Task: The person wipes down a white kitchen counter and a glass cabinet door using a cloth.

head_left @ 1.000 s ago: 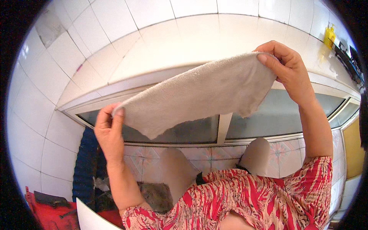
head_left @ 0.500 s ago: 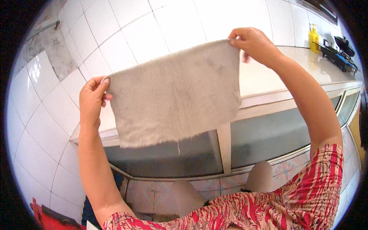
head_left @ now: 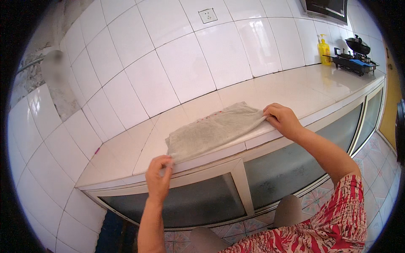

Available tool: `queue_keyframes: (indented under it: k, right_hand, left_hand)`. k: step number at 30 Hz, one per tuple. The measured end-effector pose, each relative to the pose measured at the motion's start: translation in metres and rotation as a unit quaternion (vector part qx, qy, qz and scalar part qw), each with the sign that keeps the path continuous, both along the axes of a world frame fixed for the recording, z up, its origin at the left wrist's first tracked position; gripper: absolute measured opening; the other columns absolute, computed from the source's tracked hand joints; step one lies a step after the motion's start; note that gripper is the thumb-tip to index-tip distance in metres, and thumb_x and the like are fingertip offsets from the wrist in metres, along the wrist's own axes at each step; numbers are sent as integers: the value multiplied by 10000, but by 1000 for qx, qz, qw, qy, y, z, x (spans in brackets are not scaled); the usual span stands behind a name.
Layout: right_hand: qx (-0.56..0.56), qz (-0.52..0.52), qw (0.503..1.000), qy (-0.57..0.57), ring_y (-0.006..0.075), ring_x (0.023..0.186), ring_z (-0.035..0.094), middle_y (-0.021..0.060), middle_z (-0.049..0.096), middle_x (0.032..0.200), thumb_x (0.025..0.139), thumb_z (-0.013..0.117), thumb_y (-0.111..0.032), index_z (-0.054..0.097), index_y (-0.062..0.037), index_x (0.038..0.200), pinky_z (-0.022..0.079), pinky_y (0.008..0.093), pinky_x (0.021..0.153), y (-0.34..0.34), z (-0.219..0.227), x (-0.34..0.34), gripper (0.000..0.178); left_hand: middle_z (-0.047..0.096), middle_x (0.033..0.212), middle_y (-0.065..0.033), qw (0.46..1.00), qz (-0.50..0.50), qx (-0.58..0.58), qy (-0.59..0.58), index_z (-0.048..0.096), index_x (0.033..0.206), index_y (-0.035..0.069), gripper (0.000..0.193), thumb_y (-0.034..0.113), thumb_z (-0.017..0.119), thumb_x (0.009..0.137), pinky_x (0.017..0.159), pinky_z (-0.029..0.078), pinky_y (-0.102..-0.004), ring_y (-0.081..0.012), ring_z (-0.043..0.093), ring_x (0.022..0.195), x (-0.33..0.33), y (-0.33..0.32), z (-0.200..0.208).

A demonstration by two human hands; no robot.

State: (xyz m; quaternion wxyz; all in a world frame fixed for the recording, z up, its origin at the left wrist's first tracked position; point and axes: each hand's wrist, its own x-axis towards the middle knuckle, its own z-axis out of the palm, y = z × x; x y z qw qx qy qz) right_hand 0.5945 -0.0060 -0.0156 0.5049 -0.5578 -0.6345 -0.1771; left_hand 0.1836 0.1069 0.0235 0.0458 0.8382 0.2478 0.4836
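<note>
I've L hand (head_left: 158, 176) & R hand (head_left: 286, 121) each pinching a near corner of grey towel (head_left: 213, 133) lying on tiled countertop (head_left: 295, 90), prob light, soft & limp, best held there.

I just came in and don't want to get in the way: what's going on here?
A person's left hand and right hand pinch the two near corners of a grey cloth. The cloth lies mostly on the pale counter, close to its front edge. Farther right on the counter stand a yellow pump bottle and a black stove.
</note>
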Motion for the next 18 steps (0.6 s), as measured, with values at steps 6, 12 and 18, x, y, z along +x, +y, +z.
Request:
queue_keyframes:
  k: [6,12,18]
  right_hand:
    - [-11,-3,999,53,325,883,638,129,659,996,840,610,3,651,-11,937,511,367,786,-16,5,-11,106]
    - [-41,6,998,44,329,907,641,146,657,1033,803,557,51,666,1,939,512,363,807,-20,14,-9,181]
    - [-45,5,997,57,318,849,623,152,647,979,780,527,-8,662,-4,933,499,373,754,-23,24,-1,203]
  left_hand:
    - [647,1096,-116,995,8,100,25,670,963,52,212,-23,680,765,902,473,-353,-286,609,1034,2,-10,-17]
    - [681,996,-104,997,34,74,-13,684,992,31,145,105,654,871,818,495,-312,-208,640,945,-5,-3,8]
    - [711,884,-73,979,90,-175,-56,703,1047,12,245,189,628,895,696,503,-268,-149,649,775,10,64,51]
